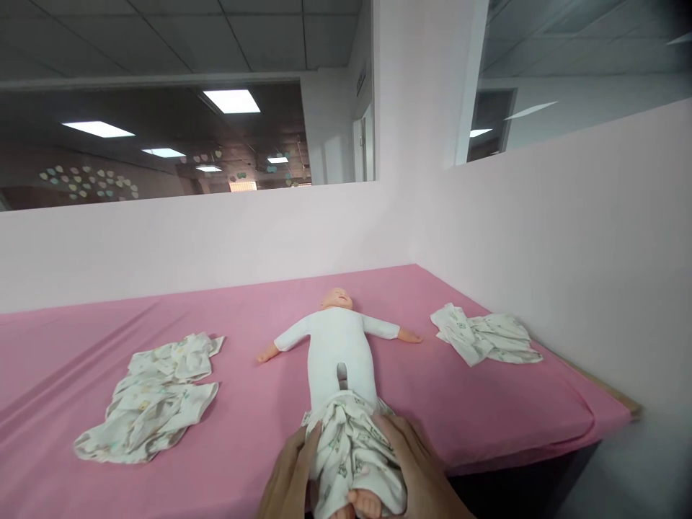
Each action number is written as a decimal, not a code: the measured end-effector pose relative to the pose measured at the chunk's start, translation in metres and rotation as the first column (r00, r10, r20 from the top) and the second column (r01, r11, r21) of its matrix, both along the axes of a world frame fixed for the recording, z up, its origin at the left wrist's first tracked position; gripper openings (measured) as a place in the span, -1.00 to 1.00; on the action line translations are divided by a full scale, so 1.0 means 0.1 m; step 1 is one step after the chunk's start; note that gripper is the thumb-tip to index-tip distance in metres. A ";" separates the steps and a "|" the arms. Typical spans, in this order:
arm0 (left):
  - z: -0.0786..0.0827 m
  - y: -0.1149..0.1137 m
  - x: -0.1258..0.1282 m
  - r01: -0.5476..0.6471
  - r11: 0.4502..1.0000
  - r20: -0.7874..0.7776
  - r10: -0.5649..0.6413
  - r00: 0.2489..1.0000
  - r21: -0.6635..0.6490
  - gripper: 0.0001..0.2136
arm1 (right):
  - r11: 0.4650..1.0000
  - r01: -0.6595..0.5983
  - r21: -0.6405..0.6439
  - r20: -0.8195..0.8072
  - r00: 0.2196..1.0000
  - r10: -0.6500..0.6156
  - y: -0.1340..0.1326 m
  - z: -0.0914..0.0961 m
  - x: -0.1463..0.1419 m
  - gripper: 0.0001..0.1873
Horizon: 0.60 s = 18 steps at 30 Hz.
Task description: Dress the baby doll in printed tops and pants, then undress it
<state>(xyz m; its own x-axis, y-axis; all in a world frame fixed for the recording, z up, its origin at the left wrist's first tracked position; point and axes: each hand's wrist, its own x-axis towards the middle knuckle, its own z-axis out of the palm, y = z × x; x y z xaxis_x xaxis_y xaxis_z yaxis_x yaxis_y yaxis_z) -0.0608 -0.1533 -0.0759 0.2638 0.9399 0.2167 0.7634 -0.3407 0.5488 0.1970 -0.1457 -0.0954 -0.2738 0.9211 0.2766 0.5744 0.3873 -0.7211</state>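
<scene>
A baby doll (pixel 339 344) in a white bodysuit lies on its back on the pink sheet (pixel 254 317), arms spread, head pointing away from me. A white printed garment (pixel 351 450) is bunched over its legs, and its bare feet stick out at the bottom edge. My left hand (pixel 289 472) grips the garment's left side with the fingers curled into the cloth. My right hand (pixel 414 468) holds the garment's right side, wrapped around the doll's leg.
A crumpled white printed garment (pixel 154 396) lies on the sheet to the doll's left. Another one (pixel 484 335) lies to the right near the pale pink wall (pixel 567 252). The bed's right edge (pixel 605 407) drops off near me.
</scene>
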 end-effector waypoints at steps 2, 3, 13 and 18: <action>0.07 0.04 0.01 0.012 1.000 0.022 -0.012 1.000 0.004 -0.15 | 0.999 0.020 0.043 -0.044 0.999 -0.019 -0.02 0.08 0.01 0.03; 0.11 0.05 0.02 0.016 1.000 0.040 -0.017 0.999 0.008 -0.14 | 0.997 0.038 0.060 -0.066 0.997 -0.034 -0.03 0.12 0.02 -0.02; 0.32 0.08 0.29 -0.119 0.977 0.285 0.166 0.944 -0.177 -0.33 | 0.972 0.118 -0.205 -0.266 0.949 -0.171 -0.01 0.30 -0.03 -0.25; 0.37 0.02 0.46 -0.211 0.959 0.465 0.276 0.841 -0.188 -0.41 | 0.946 0.039 -0.321 -0.448 0.874 -0.189 0.01 0.46 -0.09 -0.39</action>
<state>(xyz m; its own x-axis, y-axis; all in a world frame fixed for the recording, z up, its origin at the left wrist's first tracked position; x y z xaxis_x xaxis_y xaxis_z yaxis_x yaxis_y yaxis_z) -0.0143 -0.1515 -0.0387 -0.0838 0.9876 0.1331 0.4408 -0.0830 0.8938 0.1875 -0.1449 -0.0495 -0.0691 0.9960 0.0573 0.1680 0.0683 -0.9834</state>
